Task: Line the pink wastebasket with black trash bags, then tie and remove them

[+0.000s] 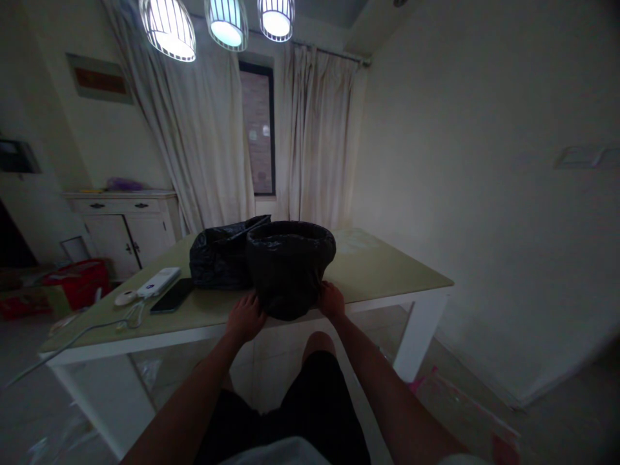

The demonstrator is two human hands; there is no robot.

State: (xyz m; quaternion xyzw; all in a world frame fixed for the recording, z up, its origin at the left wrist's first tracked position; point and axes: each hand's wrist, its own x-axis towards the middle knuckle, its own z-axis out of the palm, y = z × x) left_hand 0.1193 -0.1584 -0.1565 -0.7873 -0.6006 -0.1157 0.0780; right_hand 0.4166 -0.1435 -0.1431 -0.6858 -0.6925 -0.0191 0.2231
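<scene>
A round bin-shaped thing covered in a black plastic bag (290, 271) stands at the table's front edge, the bag folded over its rim. My left hand (246, 316) is closed on the bag's lower left side. On the lower right side, my right hand (332, 300) pinches the same black plastic. The fingertips of both hands are partly hidden by the bag. Directly behind and to the left, touching it, lies a second black plastic bag (220, 255), bulky and crumpled.
The green-topped table (387, 268) has a dark phone (172, 296), a white power bank (159, 282) and a cable (92, 328) on its left side. Three lamps (227, 26) hang above. A wall (484, 161) rises on the right. A red bag (80, 284) lies on the floor, left.
</scene>
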